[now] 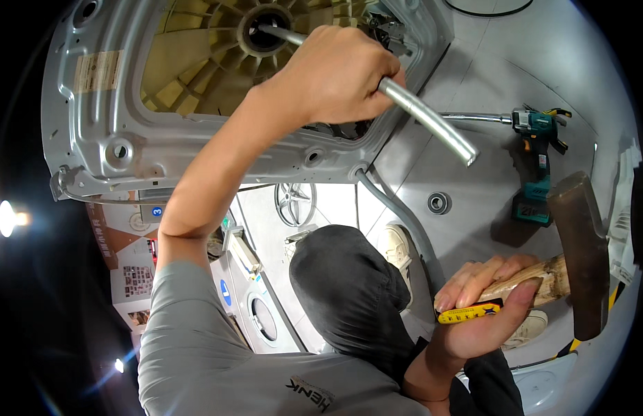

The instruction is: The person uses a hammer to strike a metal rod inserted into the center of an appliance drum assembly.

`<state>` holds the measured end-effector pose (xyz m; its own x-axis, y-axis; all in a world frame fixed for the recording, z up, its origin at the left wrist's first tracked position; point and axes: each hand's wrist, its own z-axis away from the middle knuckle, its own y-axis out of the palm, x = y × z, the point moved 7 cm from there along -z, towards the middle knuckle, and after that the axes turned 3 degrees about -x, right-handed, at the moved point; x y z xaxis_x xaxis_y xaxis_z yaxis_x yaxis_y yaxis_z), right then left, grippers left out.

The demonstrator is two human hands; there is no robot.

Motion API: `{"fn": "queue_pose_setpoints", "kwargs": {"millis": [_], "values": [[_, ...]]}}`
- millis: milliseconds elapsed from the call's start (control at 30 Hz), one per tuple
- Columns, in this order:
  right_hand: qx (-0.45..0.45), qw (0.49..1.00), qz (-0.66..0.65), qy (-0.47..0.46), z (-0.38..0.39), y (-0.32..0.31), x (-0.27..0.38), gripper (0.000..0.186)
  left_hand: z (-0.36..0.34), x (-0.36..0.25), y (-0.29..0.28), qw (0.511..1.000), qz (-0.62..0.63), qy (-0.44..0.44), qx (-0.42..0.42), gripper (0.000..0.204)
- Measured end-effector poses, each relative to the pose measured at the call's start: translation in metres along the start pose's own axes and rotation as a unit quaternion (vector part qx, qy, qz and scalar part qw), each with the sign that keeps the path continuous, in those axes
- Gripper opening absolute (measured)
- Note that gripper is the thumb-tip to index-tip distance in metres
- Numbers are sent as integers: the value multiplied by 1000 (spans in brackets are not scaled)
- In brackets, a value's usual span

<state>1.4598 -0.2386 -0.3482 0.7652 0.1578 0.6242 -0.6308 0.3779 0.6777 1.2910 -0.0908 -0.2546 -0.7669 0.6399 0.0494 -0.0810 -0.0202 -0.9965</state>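
My left hand point(342, 73) is wrapped round a silver metal rod point(432, 121). The rod slants up and left, and its far tip reaches the dark round bore of the hub point(266, 29) in a ribbed, yellowish plastic tub point(193, 76). That tub shows through the opening of a grey metal cabinet point(217, 149). Lower right, my right hand point(491, 295) grips a hammer point(578, 253) by its wooden handle, just below the dark steel head. A yellow label sits on the handle, between fingers and thumb. The hammer head is apart from the rod's free end.
On the grey floor lie a cordless impact wrench point(536, 128) with a long extension and a ring bearing point(439, 202). A grey hose point(401, 211) hangs from the cabinet's edge. A spoked pulley wheel point(295, 203) and a white front-loading washing machine point(269, 315) are beyond my left arm.
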Motion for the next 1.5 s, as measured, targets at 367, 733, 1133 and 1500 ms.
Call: {"fn": "queue_pose_setpoints", "kwargs": {"millis": [367, 733, 1133, 1500], "values": [[44, 998, -38, -39, -20, 6, -2, 33, 5, 6, -3, 997, 61, -37, -39, 25], [20, 1000, -11, -17, -32, 9, -10, 33, -4, 9, 5, 998, 28, -59, -4, 22], [84, 981, -160, -77, -30, -23, 20, 41, -8, 18, 6, 998, 4, -66, -20, 18], [53, 990, -127, -19, -26, -15, 0, 30, -3, 15, 9, 998, 6, -69, -7, 5]]}}
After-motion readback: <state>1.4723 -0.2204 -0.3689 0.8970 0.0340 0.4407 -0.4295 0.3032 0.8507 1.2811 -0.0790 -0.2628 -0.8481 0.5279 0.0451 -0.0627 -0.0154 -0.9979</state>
